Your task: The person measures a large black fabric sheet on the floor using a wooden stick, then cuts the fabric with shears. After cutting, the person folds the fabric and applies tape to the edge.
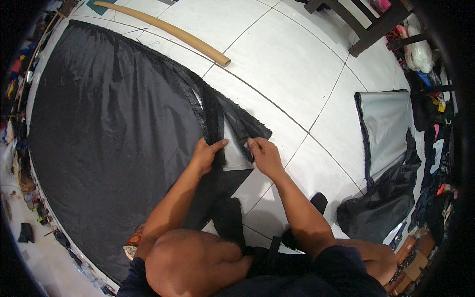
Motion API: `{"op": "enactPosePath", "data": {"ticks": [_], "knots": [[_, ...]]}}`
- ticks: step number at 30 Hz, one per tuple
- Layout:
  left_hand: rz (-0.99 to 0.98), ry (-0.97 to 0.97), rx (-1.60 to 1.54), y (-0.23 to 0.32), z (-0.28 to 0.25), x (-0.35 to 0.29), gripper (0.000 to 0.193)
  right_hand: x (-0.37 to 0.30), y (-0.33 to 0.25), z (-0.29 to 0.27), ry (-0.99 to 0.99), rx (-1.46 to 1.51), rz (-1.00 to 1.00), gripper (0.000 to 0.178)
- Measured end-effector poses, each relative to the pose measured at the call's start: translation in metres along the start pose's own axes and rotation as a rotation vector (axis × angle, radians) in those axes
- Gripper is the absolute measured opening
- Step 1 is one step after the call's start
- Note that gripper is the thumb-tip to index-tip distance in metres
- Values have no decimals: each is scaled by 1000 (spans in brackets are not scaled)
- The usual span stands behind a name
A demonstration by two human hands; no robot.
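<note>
A large sheet of shiny black fabric [114, 123] with a frayed edge lies spread over the floor on the left. At its right end, several layers are lifted and parted, showing a silvery underside [235, 158]. My left hand [206, 154] pinches a folded black edge of the fabric, thumb pointing right. My right hand [264, 154] grips the corner layer between thumb and fingers, a short way to the right. The fingertips of both hands are partly hidden by the cloth.
A brown cardboard tube [183, 37] lies beyond the fabric on white floor tiles. Folded silver-and-black fabric [386, 133] rests at the right. Dark wooden furniture legs [368, 39] stand at the far right. A patterned red roll [132, 243] sits beside my left forearm. Clutter lines both sides.
</note>
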State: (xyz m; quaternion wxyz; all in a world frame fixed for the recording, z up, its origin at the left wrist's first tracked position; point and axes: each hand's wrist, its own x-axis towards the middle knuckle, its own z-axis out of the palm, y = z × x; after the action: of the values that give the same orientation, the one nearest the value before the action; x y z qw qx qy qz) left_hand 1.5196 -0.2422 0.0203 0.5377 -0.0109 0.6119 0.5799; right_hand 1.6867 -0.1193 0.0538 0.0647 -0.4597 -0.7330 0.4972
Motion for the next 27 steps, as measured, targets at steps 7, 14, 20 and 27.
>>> {"op": "enactPosePath", "data": {"ticks": [7,14,20,27], "knots": [[3,33,18,7,7,-9,41,-6,-7,1,484,-60,-295,22],[-36,-57,72,1,-6,0,41,-6,-2,30,60,-242,-380,23],[-23,4,-25,7,2,-9,42,1,3,18,-50,66,14,32],[-24,27,10,6,0,-9,42,1,1,3,571,72,-147,31]]}}
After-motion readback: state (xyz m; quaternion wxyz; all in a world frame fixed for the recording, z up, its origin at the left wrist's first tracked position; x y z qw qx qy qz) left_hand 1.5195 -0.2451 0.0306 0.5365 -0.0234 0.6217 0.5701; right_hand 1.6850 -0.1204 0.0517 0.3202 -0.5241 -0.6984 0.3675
